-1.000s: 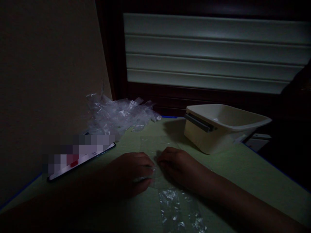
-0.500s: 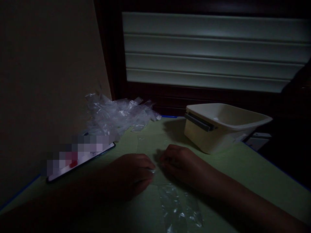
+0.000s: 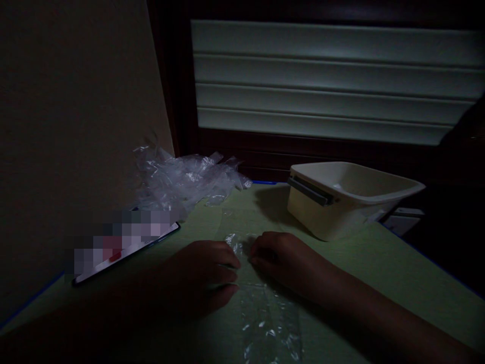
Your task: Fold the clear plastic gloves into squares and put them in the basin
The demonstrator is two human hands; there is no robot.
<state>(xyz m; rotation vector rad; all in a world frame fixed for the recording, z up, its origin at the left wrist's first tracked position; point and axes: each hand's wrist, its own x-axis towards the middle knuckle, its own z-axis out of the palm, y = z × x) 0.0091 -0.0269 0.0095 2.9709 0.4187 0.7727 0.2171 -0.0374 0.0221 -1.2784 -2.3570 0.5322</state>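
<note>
A clear plastic bag (image 3: 265, 318) lies flat on the green mat (image 3: 379, 268) in front of me, its near part crinkled and shiny. My left hand (image 3: 204, 270) and my right hand (image 3: 280, 258) rest knuckles-up side by side on its far part. Both have their fingers curled and pinch the film between them. A small fold of plastic sticks up between the two hands. The light is very dim, so the fingertips are hard to make out.
A heap of crumpled clear plastic bags (image 3: 182, 179) lies at the back left by the wall. A phone (image 3: 125, 253) lies left of my hands. A cream plastic tub (image 3: 348, 197) with a dark handle stands at the back right. A shuttered window is behind.
The near end of the bag has slid slightly left and toward me. A small fold of film now stands up between my fingertips. Both hands have stayed almost in place.
</note>
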